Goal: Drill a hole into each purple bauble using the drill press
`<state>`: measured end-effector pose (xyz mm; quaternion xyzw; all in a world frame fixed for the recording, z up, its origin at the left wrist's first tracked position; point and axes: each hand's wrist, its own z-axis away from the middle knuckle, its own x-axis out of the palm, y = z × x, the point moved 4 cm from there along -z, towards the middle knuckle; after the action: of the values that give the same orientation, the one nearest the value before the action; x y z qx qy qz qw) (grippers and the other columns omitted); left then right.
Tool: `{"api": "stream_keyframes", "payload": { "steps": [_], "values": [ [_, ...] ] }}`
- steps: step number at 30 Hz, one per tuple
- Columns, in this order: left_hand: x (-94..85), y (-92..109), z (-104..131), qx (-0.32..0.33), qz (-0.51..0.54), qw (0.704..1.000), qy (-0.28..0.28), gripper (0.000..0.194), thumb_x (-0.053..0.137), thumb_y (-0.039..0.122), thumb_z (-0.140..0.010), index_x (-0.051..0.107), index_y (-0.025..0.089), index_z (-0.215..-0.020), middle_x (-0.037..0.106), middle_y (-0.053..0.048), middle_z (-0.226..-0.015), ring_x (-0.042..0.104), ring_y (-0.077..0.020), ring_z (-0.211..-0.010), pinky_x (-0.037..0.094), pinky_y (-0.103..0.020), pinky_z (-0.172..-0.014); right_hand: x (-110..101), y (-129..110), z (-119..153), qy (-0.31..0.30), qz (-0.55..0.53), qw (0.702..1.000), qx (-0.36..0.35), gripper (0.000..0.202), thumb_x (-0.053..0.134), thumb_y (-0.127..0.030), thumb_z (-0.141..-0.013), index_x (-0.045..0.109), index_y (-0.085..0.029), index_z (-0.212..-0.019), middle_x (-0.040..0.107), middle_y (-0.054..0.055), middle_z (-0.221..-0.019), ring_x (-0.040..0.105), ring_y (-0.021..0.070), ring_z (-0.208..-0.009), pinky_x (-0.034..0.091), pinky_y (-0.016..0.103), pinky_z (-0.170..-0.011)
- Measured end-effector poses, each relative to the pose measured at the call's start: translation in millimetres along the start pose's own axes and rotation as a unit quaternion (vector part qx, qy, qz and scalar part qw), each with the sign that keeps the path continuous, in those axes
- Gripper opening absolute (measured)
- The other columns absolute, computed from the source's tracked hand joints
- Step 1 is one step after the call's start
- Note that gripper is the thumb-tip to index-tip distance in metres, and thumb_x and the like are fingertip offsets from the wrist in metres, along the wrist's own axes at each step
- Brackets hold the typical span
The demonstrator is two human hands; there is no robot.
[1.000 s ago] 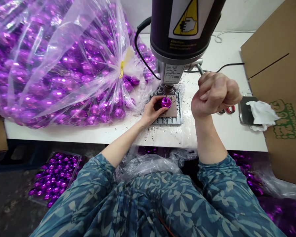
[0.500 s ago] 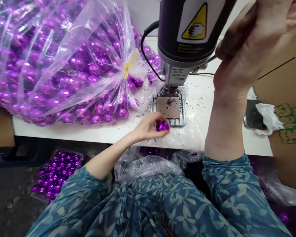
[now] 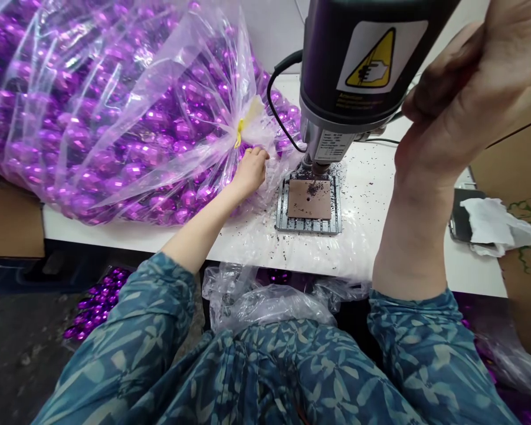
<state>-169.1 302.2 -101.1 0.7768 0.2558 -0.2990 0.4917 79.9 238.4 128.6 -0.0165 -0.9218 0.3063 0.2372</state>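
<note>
My left hand (image 3: pixel 251 171) is beside the yellow tie of the clear plastic bag (image 3: pixel 128 77) full of purple faceted balls. Its fingers are bent downward and pressed together, and whatever they hold is hidden. My right hand (image 3: pixel 464 88) is raised at the upper right beside the drill press (image 3: pixel 363 65), its fingers curled closed around something hidden from view. Below the drill head, a brown square plate (image 3: pixel 298 203) with a small hole lies on the slotted metal base (image 3: pixel 283 223). No ball sits on the plate. Dark shavings are scattered over it.
A phone (image 3: pixel 460 215) with crumpled white tissue (image 3: pixel 491 221) is at the right, by a cardboard box (image 3: pixel 528 195). Clear plastic (image 3: pixel 265 304) hangs at the white table's (image 3: pixel 190 242) front edge. More purple balls (image 3: pixel 95 307) are low at the left.
My left hand has moved from in front of the base, where it held a purple ball, up and left to the bag's tied neck. That ball is out of sight. My right hand stays raised.
</note>
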Motion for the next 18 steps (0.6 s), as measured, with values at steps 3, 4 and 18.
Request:
{"api": "stream_keyframes", "payload": {
  "steps": [3,4,18],
  "values": [
    [17.8,-34,-42,-0.064,-0.052,0.997,-0.001,0.024,0.062,0.011,-0.087,0.075,0.02,-0.106,0.073,-0.022,-0.119,0.061,-0.0455,-0.135,0.043,-0.067,-0.122,0,1,2,-0.02,-0.01,1.0,-0.016,0.044,0.045,-0.011,-0.104,0.037,-0.026,-0.063,0.031,-0.007,-0.046,0.03,0.0042,-0.037,0.011,0.028,-0.041],
    [20.6,-40,-49,-0.071,-0.062,0.996,0.0,0.027,0.062,0.011,-0.087,0.075,0.019,-0.109,0.073,-0.023,-0.122,0.06,-0.0466,-0.137,0.04,-0.07,-0.123,-1,1,2,-0.017,-0.016,0.999,-0.027,0.043,0.046,-0.011,-0.103,0.037,-0.026,-0.064,0.031,-0.008,-0.046,0.029,0.0042,-0.037,0.011,0.028,-0.041],
    [13.5,-30,-40,-0.023,0.053,0.998,-0.018,0.049,0.088,0.014,-0.067,0.073,0.021,-0.113,0.076,-0.014,-0.118,0.068,-0.0446,-0.127,0.049,-0.063,-0.121,0,2,4,0.013,-0.011,0.999,-0.041,0.04,0.056,-0.013,-0.102,0.038,-0.023,-0.069,0.022,-0.01,-0.048,0.027,0.0008,-0.036,0.008,0.021,-0.038]
  ]
}}
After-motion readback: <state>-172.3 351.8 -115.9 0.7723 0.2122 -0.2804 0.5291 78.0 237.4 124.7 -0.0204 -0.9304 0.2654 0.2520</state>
